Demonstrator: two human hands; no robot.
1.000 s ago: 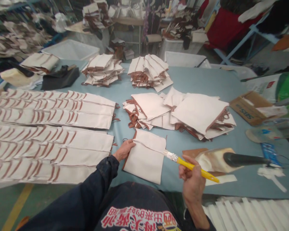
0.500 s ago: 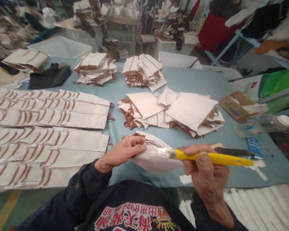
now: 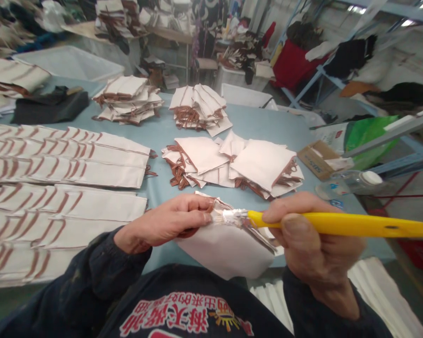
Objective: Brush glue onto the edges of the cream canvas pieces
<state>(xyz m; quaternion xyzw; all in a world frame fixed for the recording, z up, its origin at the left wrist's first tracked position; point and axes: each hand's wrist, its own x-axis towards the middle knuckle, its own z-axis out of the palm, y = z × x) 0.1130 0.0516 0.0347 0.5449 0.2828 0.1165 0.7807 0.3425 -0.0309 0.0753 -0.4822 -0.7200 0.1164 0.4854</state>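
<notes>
My left hand [image 3: 169, 219] pinches the upper edge of a white pouch-like piece [image 3: 225, 249] with brown edging, held up near my chest. My right hand [image 3: 317, 249] is closed around the yellow handle of a paintbrush [image 3: 366, 224]. White stuff coats the brush's bristles and metal band. Its tip lies at the parted upper edge of the piece, close to my left thumb; whether the bristles reach inside I cannot tell. Just beyond my hands sits a loose pile of similar white pieces [image 3: 262, 164] with brown ties.
Overlapping rows of white, brown-edged pieces [image 3: 102, 164] cover the table's left side. Two stacks [image 3: 127, 96] of more pieces stand farther back. A cardboard box [image 3: 315, 159] and a clear jar with a white lid [image 3: 372, 178] are at the right. White strips [image 3: 273, 300] hang below the front edge.
The brush has come to the piece's upper edge, where the layers now show apart. The piece is tilted differently and sits a little lower. My view has turned to the right.
</notes>
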